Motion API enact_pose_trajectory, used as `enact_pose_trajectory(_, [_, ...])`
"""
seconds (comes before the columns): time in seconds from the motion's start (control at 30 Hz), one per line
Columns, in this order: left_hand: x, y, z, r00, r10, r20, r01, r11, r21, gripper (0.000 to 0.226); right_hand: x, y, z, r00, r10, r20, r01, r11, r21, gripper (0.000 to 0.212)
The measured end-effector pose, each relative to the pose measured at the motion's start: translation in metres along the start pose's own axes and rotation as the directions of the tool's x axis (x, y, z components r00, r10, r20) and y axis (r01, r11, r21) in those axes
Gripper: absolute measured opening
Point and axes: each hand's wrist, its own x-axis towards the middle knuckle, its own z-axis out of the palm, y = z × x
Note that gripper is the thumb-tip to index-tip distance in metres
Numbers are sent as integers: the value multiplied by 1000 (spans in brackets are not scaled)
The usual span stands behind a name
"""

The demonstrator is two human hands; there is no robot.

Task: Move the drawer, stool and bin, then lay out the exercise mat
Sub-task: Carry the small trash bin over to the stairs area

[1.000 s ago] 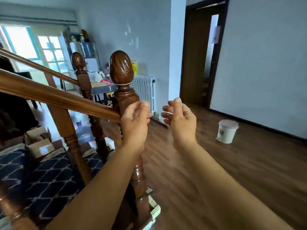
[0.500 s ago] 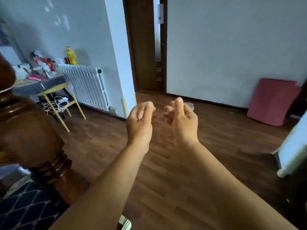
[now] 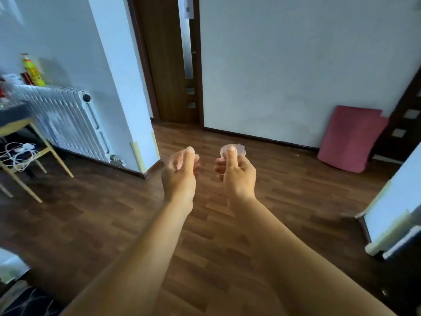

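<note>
Faces a broad wooden floor (image 3: 91,224), bare through the middle, closed off by a pale wall (image 3: 284,65) and a dark brown door (image 3: 168,65). Finds a white radiator (image 3: 61,119) on the left, and at the right the pink exercise mat (image 3: 350,137), folded or rolled and leaning on end against the wall, well apart from both hands. Catches only the corner of a yellow-legged bench (image 3: 22,126) at the left edge, with tangled white cables (image 3: 18,151) below. Shows no drawer and no stool. Holds the left hand (image 3: 180,172) and right hand (image 3: 237,176) out ahead, side by side but apart, each loosely curled with the thumb up, gripping nothing evident. Leaves a small pale round thing (image 3: 239,148) peeking past the right thumb, seemingly on the floor beyond rather than held; possibly the bin's top, too hidden to say. Reads as a walk between steps, judged from the empty hands. Calls next for closing on whichever item is nearest, then stooping and taking hold with both hands. Offers no legible writing: print on the yellow packet (image 3: 34,69) atop the radiator too blurred to read.
</note>
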Motion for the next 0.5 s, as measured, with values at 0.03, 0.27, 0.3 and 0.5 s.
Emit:
enact_pose_trajectory(0.03, [19,-1,9,1000,8,8,-9,1000,14,20,18,1,6,1000,-3,5,3,1000,-4,39])
enact_pose_trajectory(0.27, [162,2,88,987,87,136,-82,996,-44,13,173,-14,45,992,-99,-79,96,995,-37,33])
enact_pose_trajectory(0.3, [175,0,98,985,80,154,-75,996,-41,13,189,-15,47,990,-98,-98,96,995,-25,33])
enact_pose_trajectory(0.5, [260,-45,177,968,-1,251,7,1000,-21,12,302,11,38,974,-85,-210,76,996,-53,34])
